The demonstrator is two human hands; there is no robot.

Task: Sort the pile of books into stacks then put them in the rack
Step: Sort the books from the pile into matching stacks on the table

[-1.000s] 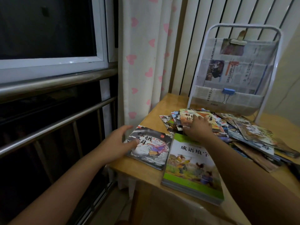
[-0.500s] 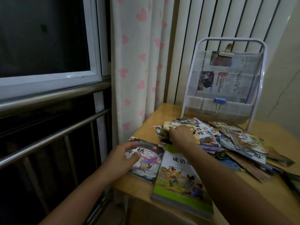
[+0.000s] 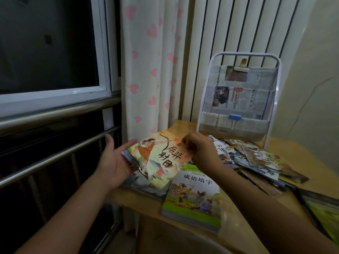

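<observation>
Right hand: fingers curled, pinching the far right edge of a thin picture book with an archer on its cover. The book is tilted, its right side raised, held above the near-left part of the table.

Left hand: palm turned inward, fingers straight and spread, released; fingertips touch the archer book's left edge. Whether the palm bears any of its weight cannot be told.

Under the archer book: a darker book lies flat at the table's left edge, mostly covered.

Just right of it: a stack topped by a green-bordered book lies flat at the near edge, touching or slightly overlapping the darker one.

Unsorted pile of books: fanned out loosely across the table's middle and right, behind the right hand.

Rack: white wire frame, upright at the table's back, pockets lined with newspaper, blue binder clip on the lower pocket. No books visible in it.

Another dark-framed book sits at the far right, cut off by the picture's edge.
</observation>
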